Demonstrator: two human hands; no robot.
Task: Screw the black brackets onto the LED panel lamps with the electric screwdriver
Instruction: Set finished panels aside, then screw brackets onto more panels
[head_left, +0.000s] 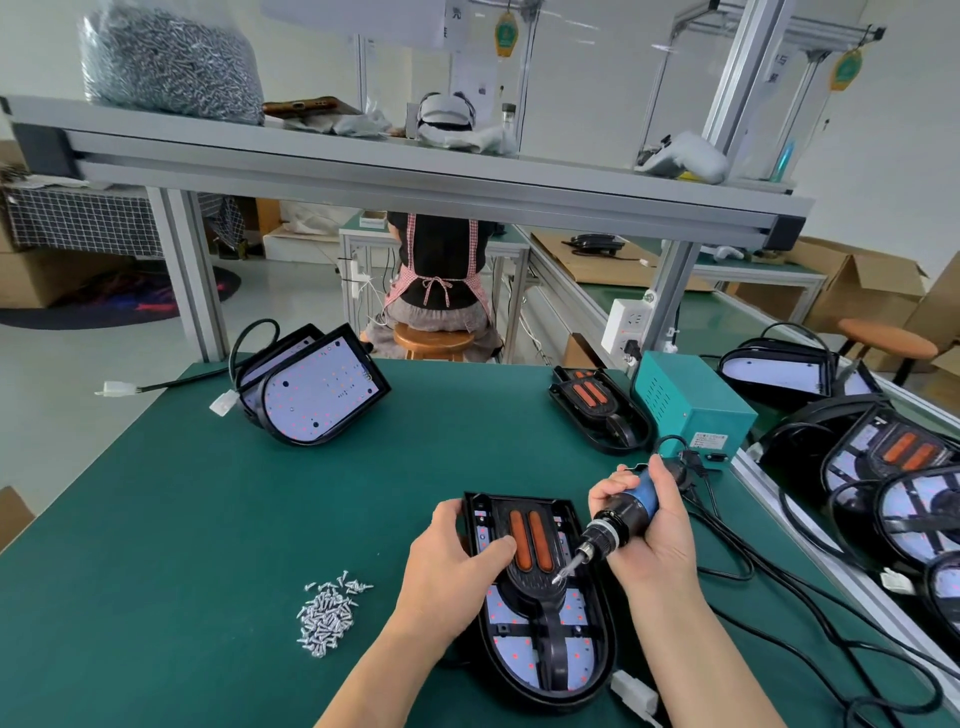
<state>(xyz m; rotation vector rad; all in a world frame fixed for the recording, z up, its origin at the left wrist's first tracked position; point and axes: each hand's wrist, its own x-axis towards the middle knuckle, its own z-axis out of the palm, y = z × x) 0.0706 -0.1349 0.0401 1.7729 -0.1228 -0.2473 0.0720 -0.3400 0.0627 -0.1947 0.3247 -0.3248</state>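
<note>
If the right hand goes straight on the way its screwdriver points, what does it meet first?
The black bracket on the lamp: the screwdriver in the right hand slants down-left, and its tip seems already at the bracket, though contact is unclear.

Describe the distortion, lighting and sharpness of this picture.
Head view: wide-angle bending bows the shelf beam and the table edges. The light is soft and even, with only faint shadows beside the lamp. The pile of screws is sharp, and the screwdriver tip is slightly blurred.
</note>
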